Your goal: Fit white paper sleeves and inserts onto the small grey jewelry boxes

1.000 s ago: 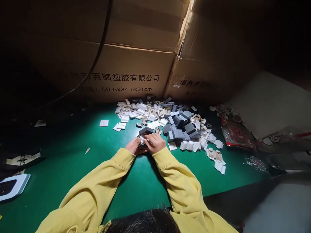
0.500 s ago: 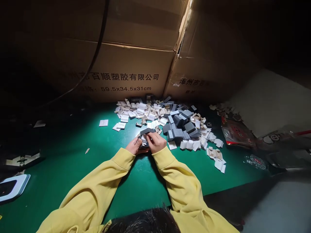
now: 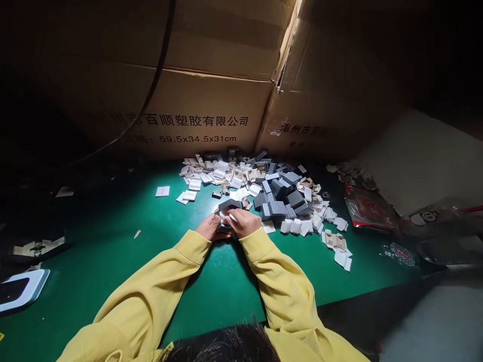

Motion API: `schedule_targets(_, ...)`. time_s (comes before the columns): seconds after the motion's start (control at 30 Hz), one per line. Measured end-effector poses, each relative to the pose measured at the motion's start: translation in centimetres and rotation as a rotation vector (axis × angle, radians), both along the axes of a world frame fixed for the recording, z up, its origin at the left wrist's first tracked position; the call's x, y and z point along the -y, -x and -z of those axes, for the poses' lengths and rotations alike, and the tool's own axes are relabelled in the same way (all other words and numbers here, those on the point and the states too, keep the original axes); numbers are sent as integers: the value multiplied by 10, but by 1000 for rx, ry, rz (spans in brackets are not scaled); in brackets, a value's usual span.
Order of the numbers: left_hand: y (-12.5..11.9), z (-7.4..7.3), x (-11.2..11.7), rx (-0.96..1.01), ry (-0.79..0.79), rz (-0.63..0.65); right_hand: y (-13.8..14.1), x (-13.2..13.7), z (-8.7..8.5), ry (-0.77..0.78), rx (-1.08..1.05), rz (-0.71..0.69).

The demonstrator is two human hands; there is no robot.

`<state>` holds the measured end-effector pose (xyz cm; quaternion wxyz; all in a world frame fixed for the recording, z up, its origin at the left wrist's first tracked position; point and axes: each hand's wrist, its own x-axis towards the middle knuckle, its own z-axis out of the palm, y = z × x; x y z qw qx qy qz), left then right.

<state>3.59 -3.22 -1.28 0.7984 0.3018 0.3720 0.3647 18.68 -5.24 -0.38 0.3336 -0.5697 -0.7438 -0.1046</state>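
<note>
My left hand (image 3: 210,227) is closed around a small dark grey box (image 3: 229,204) with its lid raised. My right hand (image 3: 245,222) is at the box's opening, its fingers pinched on a small white paper piece (image 3: 232,217). The inside of the box is mostly hidden behind my fingers. Just right of my hands lies a heap of similar grey boxes (image 3: 277,208). Beyond them spreads a pile of white folded papers (image 3: 219,174), mixed with beige card pieces.
Large cardboard cartons (image 3: 188,100) wall off the back of the green table (image 3: 124,261). A white device (image 3: 26,289) lies at the left edge. On the right are a red packet (image 3: 372,208) and a clear printed bag (image 3: 400,254). A dark cable (image 3: 153,88) hangs at upper left.
My right hand has shifted slightly right and its fingers have drawn back a little from the box, with more of the white paper piece showing. The left hand keeps hold of the box.
</note>
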Motion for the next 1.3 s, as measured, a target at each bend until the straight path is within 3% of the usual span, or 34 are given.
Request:
schedule_targets(0.2,-1,0,0,-4,-30,-17,3,-2,-3,-50,111,30)
schedule_targets(0.43,-1,5,1,-45,-113,5,10,-2,-4,1,139,87)
schedule_targets(0.63,0,-1,2,-80,-72,-16,6,-3,-5,65,152,24)
schedule_targets(0.77,-1,-4,3,-103,-109,3,7,-3,-5,58,150,70)
schedule_targets(0.9,-2,-4,5,-86,-130,-71,12,-9,-4,55,141,63)
schedule_targets(1.0,-3,-4,5,-58,-128,-113,11,-12,-1,45,122,-20)
schedule_targets(1.13,-3,-7,-4,23,13,-216,-6,-22,3,-44,-82,-145)
schedule_targets(1.23,-1,-10,-17,74,234,-304,-26,-47,3,-70,-276,-15)
schedule_targets(1.3,0,-12,-25,95,350,-350,-37,-71,2,-23,-273,88)
